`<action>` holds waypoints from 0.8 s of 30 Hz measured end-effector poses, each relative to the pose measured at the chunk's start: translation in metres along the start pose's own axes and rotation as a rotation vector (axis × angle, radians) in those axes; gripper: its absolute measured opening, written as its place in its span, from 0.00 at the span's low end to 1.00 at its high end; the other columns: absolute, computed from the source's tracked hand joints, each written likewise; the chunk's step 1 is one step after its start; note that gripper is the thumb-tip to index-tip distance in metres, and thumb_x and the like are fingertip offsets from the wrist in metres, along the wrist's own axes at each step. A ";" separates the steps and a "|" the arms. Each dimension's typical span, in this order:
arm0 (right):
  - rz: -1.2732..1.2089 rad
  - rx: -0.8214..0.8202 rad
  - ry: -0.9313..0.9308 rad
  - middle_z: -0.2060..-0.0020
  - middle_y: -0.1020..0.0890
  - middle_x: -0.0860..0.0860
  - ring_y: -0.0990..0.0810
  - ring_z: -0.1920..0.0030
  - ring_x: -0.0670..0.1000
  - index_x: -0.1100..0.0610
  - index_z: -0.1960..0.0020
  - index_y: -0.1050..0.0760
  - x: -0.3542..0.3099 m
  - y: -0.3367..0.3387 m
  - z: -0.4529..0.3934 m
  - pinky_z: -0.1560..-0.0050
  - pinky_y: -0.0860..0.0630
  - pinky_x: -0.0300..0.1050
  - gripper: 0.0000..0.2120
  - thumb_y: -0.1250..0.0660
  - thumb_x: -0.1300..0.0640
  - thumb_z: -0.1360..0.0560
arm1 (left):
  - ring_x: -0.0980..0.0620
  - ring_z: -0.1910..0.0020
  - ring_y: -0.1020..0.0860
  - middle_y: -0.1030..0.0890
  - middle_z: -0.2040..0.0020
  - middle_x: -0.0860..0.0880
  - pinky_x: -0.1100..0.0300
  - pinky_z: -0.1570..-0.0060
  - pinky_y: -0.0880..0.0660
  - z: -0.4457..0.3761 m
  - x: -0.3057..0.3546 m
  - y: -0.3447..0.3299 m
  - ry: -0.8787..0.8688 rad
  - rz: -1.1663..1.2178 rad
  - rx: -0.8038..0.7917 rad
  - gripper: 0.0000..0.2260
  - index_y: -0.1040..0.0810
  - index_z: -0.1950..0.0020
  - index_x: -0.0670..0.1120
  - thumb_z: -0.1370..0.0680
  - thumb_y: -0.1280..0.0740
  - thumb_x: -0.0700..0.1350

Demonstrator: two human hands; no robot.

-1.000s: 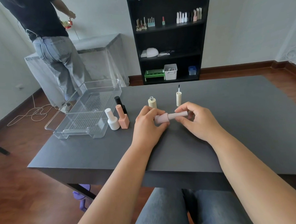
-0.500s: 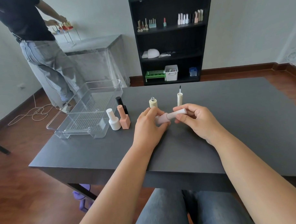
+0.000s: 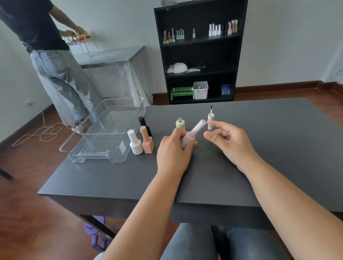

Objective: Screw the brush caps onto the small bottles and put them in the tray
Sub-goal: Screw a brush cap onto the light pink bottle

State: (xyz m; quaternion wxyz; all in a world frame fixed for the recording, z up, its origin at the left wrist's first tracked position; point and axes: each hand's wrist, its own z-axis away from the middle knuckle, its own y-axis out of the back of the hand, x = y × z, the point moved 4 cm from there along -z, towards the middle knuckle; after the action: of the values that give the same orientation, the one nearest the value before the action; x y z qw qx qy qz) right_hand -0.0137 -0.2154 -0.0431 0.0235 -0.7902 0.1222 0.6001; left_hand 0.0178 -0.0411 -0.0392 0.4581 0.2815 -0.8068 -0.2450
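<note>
My left hand [image 3: 172, 153] grips a pale pink bottle [image 3: 193, 133] with its long cap on, tilted up to the right. Just right of the cap, my right hand [image 3: 228, 142] hovers with fingers apart and holds nothing. Behind the hands stand an uncapped cream bottle [image 3: 180, 124] and a cream brush cap [image 3: 210, 120] set upside down, brush pointing up. Left of my left hand stand capped white [image 3: 135, 143], peach [image 3: 147, 140] and black [image 3: 143, 122] bottles. The clear plastic tray [image 3: 97, 153] lies at the table's left and has no bottles in it.
The dark grey table [image 3: 264, 146] stretches to the right. A person in jeans stands at a covered side table [image 3: 110, 60] at the back left. A black shelf [image 3: 201, 49] with bottles stands against the far wall. A white cable [image 3: 40, 132] lies on the floor.
My right hand has let go of the pink bottle's cap and opened to the right. My left hand has tilted the bottle more upright.
</note>
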 end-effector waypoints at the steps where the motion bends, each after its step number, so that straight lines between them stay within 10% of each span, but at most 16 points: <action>1: 0.029 0.009 -0.012 0.61 0.15 0.45 0.22 0.60 0.42 0.40 0.43 0.22 0.002 0.003 -0.001 0.52 0.28 0.33 0.20 0.27 0.39 0.34 | 0.52 0.54 0.28 0.23 0.57 0.55 0.60 0.64 0.35 -0.001 -0.002 -0.001 0.025 0.001 -0.010 0.10 0.25 0.50 0.51 0.27 0.28 0.52; 7: 0.089 0.067 -0.025 0.64 0.18 0.54 0.22 0.62 0.53 0.45 0.46 0.21 0.008 0.008 -0.001 0.53 0.27 0.42 0.09 0.29 0.49 0.27 | 0.51 0.52 0.26 0.28 0.50 0.52 0.60 0.54 0.30 -0.003 -0.011 0.001 0.119 0.026 0.013 0.13 0.21 0.43 0.49 0.26 0.30 0.52; 11: 0.151 0.134 -0.071 0.72 0.21 0.45 0.26 0.70 0.40 0.45 0.52 0.20 0.015 0.011 -0.004 0.62 0.31 0.38 0.05 0.31 0.54 0.25 | 0.49 0.52 0.25 0.25 0.49 0.49 0.59 0.62 0.32 -0.003 -0.018 0.010 0.163 -0.129 0.084 0.12 0.23 0.46 0.47 0.25 0.31 0.52; 24: 0.402 0.224 -0.245 0.65 0.20 0.45 0.23 0.61 0.41 0.51 0.40 0.26 0.026 0.016 -0.031 0.66 0.33 0.36 0.19 0.28 0.52 0.29 | 0.45 0.52 0.20 0.20 0.50 0.44 0.57 0.68 0.30 -0.007 -0.025 0.007 0.313 -0.332 0.018 0.18 0.35 0.29 0.45 0.18 0.42 0.49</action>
State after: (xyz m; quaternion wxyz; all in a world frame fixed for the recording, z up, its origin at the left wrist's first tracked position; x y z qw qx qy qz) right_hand 0.0182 -0.2408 -0.0575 0.0057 -0.6638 0.3386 0.6668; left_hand 0.0330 -0.0196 -0.0461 0.5286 0.4489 -0.6706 -0.2632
